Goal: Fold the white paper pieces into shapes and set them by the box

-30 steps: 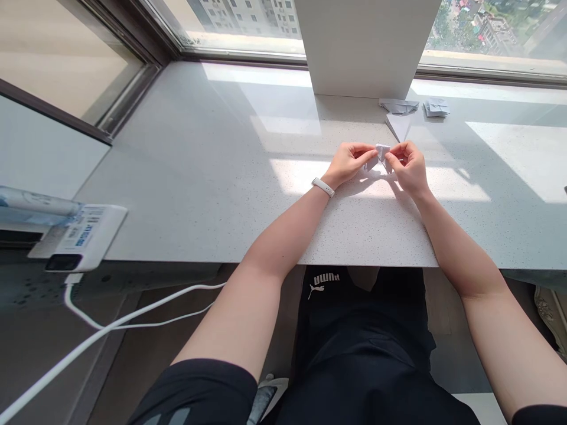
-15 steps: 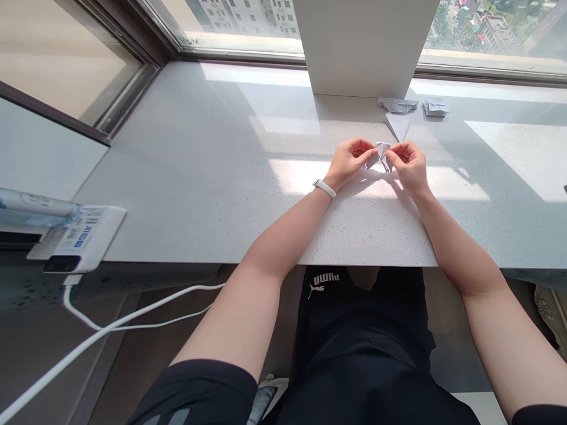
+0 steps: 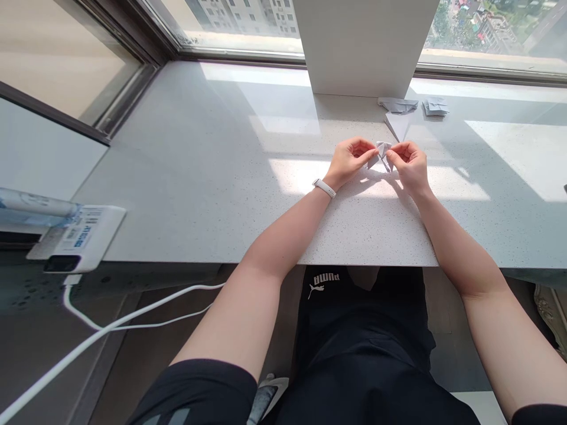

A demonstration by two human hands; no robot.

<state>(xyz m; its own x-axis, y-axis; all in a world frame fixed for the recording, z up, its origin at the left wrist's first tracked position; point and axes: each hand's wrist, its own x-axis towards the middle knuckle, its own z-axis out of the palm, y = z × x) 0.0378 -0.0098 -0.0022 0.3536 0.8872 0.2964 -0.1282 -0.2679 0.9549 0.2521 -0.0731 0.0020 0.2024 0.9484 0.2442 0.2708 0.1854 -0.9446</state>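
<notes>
"Speckled stone counter (image 3: 186,153) beside the window, and what do the hands do there?"

"The left hand (image 3: 349,160) pinches a small folded paper (image 3: 383,152) with closed fingers, and the right hand (image 3: 410,167) pinches it too, over the counter."

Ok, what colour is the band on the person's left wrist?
White; the head view shows this wristband best.

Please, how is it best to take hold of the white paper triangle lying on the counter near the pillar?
Probably pinch the paper triangle at its narrow tip, coming from the near side with the right hand. The tip points toward that hand, while the wide end sits close to the pillar and the other folded paper. It lies flat on the stone counter.
</notes>
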